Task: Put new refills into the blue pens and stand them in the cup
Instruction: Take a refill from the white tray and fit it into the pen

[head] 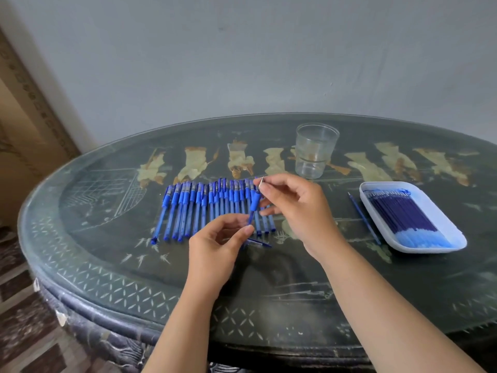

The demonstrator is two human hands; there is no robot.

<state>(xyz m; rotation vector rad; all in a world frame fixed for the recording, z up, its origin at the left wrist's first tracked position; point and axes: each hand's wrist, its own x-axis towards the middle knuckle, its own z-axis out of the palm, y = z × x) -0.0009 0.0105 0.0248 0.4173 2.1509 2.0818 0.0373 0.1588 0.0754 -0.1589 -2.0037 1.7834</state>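
Observation:
Several capped blue pens point(193, 208) lie side by side in a row on the dark table. Above the row's right end, my left hand point(215, 246) pinches the lower end of one blue pen point(254, 205), which stands nearly upright. My right hand point(293, 208) pinches the thin metal tip at its top. A clear, empty plastic cup point(314, 152) stands behind my right hand. On the right, a white tray point(441, 224) holds several dark blue refills point(403, 214). One loose refill point(364, 219) lies on the table left of the tray. A small blue piece point(259, 243) lies under my left hand.
The table point(113, 265) is oval, glass-topped and painted with pale figures. Its curved edge runs along the left and front. A grey wall stands close behind it, and patterned floor shows at lower left.

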